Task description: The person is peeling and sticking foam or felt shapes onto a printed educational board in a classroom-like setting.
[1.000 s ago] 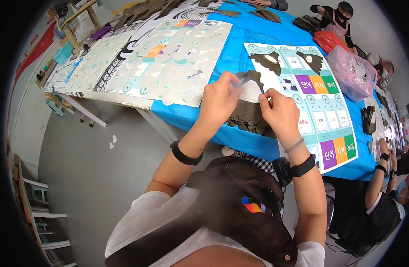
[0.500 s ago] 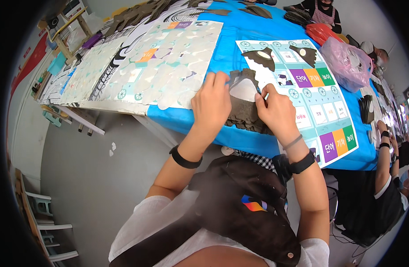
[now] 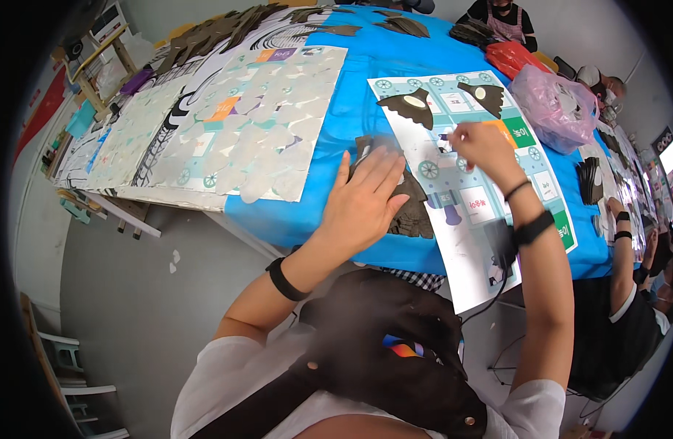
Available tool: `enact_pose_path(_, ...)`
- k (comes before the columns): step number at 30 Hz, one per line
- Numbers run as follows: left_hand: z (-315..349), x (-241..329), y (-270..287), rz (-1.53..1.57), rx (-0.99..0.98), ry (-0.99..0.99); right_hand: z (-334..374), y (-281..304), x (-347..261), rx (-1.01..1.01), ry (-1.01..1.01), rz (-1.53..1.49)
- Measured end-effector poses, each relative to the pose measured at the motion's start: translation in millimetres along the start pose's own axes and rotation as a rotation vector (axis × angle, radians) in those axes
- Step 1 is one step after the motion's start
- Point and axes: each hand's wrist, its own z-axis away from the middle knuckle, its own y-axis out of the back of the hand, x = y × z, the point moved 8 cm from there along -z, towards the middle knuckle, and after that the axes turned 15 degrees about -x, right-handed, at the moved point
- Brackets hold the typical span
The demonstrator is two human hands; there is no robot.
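Observation:
My left hand [image 3: 365,196] lies flat with its fingers stretched out, palm down over a stack of dark grey-brown cut-out pieces [image 3: 409,218] at the table's near edge. It covers most of the top piece. My right hand [image 3: 488,152] is raised over a printed white-and-teal sheet [image 3: 464,257], its fingers curled and the fingertips pinched together. Whether anything small sits in that pinch is not visible. On the sheet's far part lie two fan-shaped dark pieces [image 3: 409,110] [image 3: 490,99] with scalloped edges, each bearing a pale oval.
Blue cloth [image 3: 329,197] covers the table. Sheets of pale stickers [image 3: 270,124] lie left, with heaped dark pieces [image 3: 219,33] beyond. A pink plastic bag [image 3: 552,110] and a red bag [image 3: 516,60] stand at right. Co-workers' arms [image 3: 622,252] reach in at far right.
Both hands were at the stack, fingers around a white rounded shape on the top piece. The left hand has flattened over it; the right has lifted away to the right over the sheet.

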Motion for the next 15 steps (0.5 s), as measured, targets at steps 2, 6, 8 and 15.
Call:
enact_pose_path(2, -1, 0, 0, -0.009, 0.001, 0.005, -40, 11, 15, 0.041, 0.018, 0.020)
enact_pose_path(6, 4, -3, -4, -0.040, 0.018, 0.031, -119, -25, 44, -0.075, -0.190, -0.340)
enact_pose_path(8, 6, -1, -5, -0.056, 0.035, 0.033, -146, -22, 37, -0.130, -0.194, -0.086)
enact_pose_path(15, 21, 1, 3, 0.036, 0.187, -0.029, -181, -33, 44, -0.148, -0.202, 0.041)
